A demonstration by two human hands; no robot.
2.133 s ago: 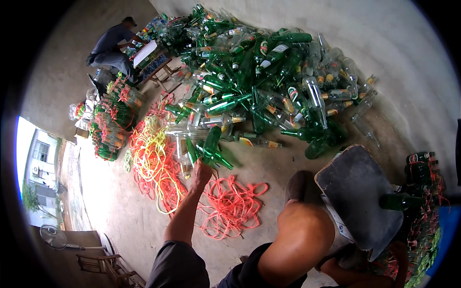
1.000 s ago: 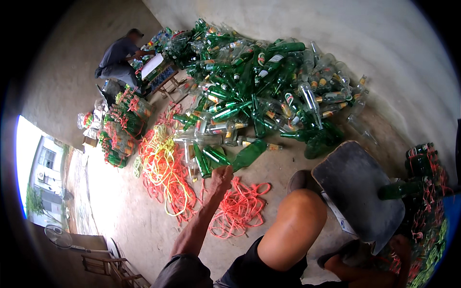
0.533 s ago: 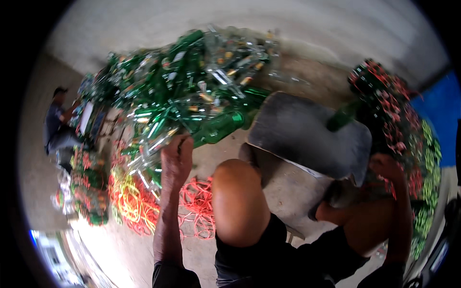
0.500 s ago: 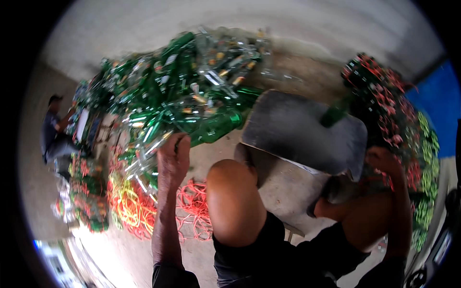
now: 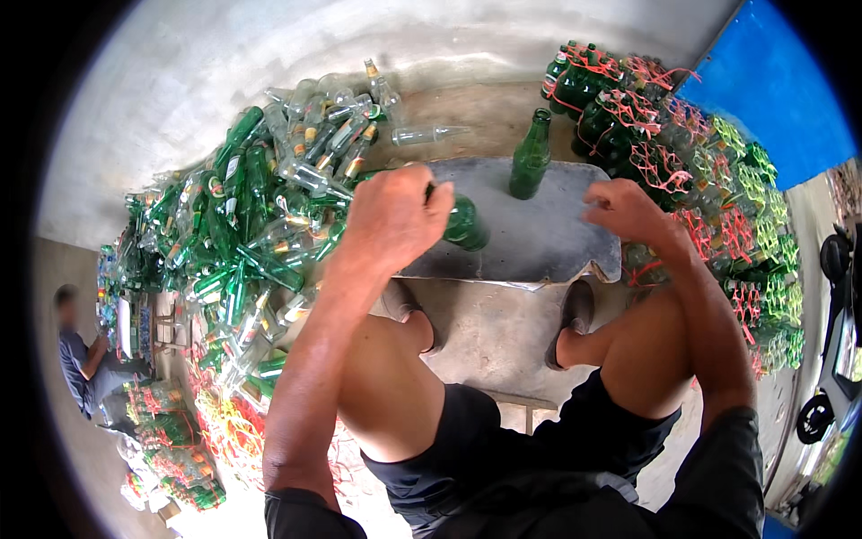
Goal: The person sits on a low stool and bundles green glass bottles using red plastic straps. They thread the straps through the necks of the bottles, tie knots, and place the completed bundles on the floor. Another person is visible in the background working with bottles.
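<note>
My left hand is closed round a green glass bottle, held tilted over the left part of a dark board-topped low table. The bottle's base points toward the table's middle, and its neck is hidden by my fingers. Whether the base touches the board I cannot tell. Another green bottle stands upright near the table's far edge. By the right edge hovers my right hand, fingers loosely bent and slightly apart, with nothing seen in them.
A big heap of loose green and clear bottles lies to the left. Bottles bundled with red and light-green ties are stacked at right. Below the heap lie red and yellow ties. A person sits far left; a motorbike stands far right.
My left hand has come from the heap's edge to above the table, with a green bottle. My right hand has risen to the table's right edge. The view has shifted.
</note>
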